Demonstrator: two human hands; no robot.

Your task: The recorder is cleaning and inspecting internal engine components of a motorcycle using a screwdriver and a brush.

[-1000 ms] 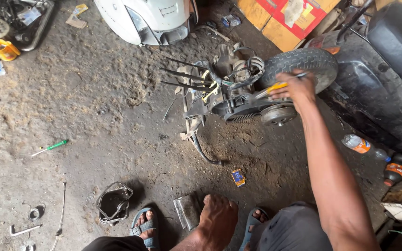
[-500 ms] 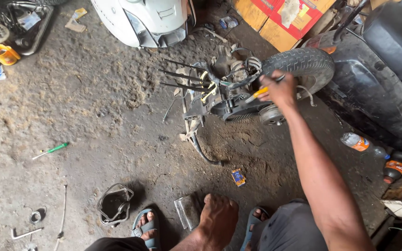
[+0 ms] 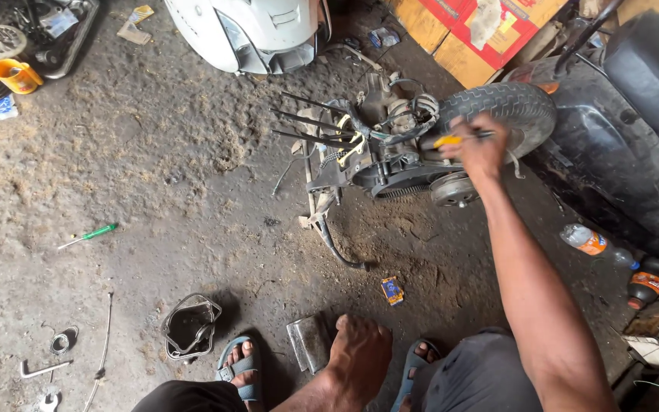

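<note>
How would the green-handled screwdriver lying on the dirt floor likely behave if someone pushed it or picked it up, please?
The green-handled screwdriver would probably feel stiff and light: it shows a thin straight shaft and a small handle. Its roundish handle suggests it could roll a little, though the loose, gritty floor would likely stop it soon. It lies alone, so lifting it should disturb nothing.

1. I see a dusty concrete floor (image 3: 154, 191).
2. A green screwdriver (image 3: 89, 236) lies at nine o'clock.
3. An engine assembly (image 3: 390, 145) sits at one o'clock.
4. My left hand (image 3: 358, 357) presses down at six o'clock.

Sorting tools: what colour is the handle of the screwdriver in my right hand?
Yellow handle on the screwdriver, head view.
</note>
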